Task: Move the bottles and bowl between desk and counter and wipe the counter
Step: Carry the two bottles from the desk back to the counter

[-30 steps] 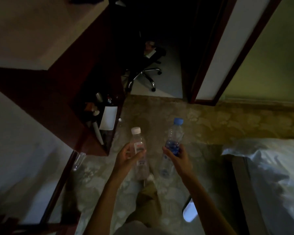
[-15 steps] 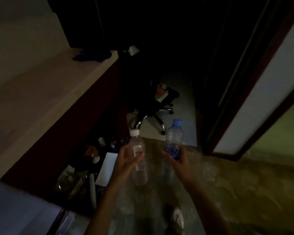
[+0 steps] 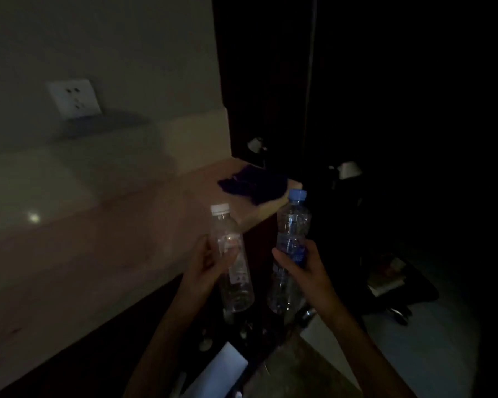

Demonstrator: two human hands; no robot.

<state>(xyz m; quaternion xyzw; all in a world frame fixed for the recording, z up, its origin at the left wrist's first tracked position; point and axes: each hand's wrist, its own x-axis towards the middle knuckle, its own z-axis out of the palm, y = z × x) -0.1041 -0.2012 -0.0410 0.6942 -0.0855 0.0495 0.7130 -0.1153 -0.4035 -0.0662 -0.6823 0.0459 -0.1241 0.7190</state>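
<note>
Very dim, right side nearly black. Faint light on the left wall (image 3: pixel 112 38) and counter (image 3: pixel 98 239), one small glare spot there. Grainy, soft focus, wide-angle bending at edges.

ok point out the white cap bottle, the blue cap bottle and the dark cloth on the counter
white-capped bottle (image 3: pixel 233 262): head view, on its clear body by the label.
blue-capped bottle (image 3: pixel 293 225): head view, on its clear upper body above the label.
dark cloth (image 3: pixel 253 183): head view, on the middle of the crumpled fabric.

Bare counter (image 3: pixel 104 239) leftward, dark cloth (image 3: pixel 252 183) heaped at its far right corner.
</note>
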